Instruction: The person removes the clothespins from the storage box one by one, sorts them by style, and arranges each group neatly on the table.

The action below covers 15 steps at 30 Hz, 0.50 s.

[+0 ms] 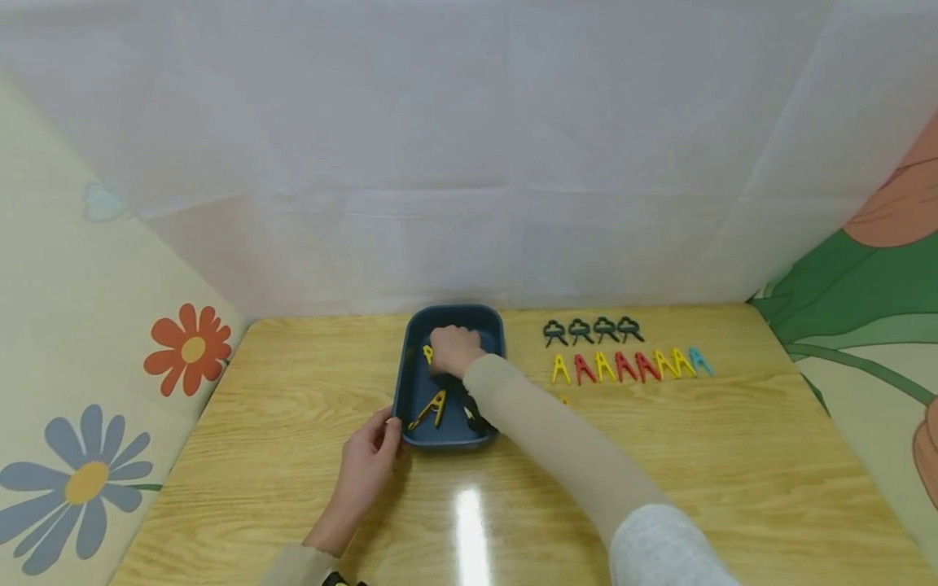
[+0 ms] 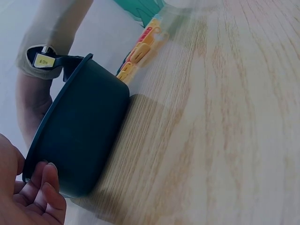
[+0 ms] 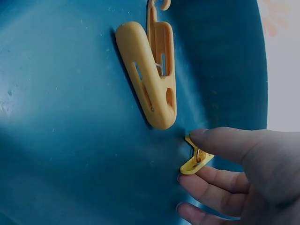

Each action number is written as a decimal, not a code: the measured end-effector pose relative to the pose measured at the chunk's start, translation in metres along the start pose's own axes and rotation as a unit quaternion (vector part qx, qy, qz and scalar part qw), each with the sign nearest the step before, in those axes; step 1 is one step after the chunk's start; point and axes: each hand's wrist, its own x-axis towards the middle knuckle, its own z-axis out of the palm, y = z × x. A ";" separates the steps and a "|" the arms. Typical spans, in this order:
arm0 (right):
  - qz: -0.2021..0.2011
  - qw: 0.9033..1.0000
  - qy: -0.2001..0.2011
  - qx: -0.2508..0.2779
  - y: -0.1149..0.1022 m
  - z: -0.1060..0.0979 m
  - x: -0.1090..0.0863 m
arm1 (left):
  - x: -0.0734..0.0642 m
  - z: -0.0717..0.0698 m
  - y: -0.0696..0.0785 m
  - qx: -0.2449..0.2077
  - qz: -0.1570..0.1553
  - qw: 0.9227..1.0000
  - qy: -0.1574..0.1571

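A dark blue tray stands on the wooden table. My left hand grips its near left rim, with fingers bent against the outer wall in the left wrist view. Reaching down inside the tray, my right hand pinches a small yellow clothespin between thumb and fingers by the side wall. A larger orange-yellow clothespin with a hooked end lies on the tray floor, nearer the front in the head view. The right forearm covers part of the tray's right side.
Right of the tray, dark green clips form a back row. Before them runs a row of yellow, red and blue clothespins. Another orange-yellow clothespin shows partly behind the right sleeve. A white sheet hangs behind the table.
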 end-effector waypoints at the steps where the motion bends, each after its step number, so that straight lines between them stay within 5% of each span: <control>1: 0.000 1.000 0.001 0.000 0.001 0.000 0.000 | 0.000 0.000 0.001 0.000 -0.001 1.000 0.000; 15: -0.032 0.999 0.026 0.000 0.012 -0.013 -0.007 | 0.000 0.001 0.001 0.007 -0.010 1.000 0.003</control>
